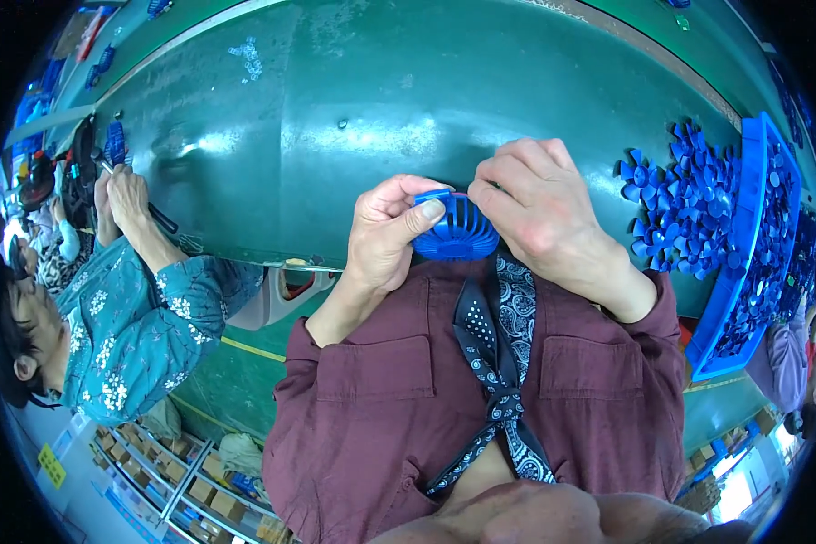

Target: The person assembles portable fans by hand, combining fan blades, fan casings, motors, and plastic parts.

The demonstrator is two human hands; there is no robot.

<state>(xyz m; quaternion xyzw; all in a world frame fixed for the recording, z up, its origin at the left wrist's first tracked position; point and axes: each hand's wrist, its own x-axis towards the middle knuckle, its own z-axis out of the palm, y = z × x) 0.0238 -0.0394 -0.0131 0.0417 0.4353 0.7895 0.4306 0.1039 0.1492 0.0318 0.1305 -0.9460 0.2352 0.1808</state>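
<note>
A round blue fan housing (458, 238) with slatted grille is held just above the near edge of the green table, close to my chest. My left hand (385, 227) grips it at its left side, the thumb pressed on the upper edge. Against the housing's upper right side, my right hand (539, 195) has its fingers bent and drawn together. Whatever may be in those fingertips is hidden. To the right lies a loose heap of small blue fan blades (689, 199).
A blue crate (751, 227) holding more blue blades stands at the right end of the green table (354, 82). Clear scraps (247, 59) lie at the far left. On my left a co-worker in a flowered sleeve (186, 290) handles a tool near another blue part (115, 143).
</note>
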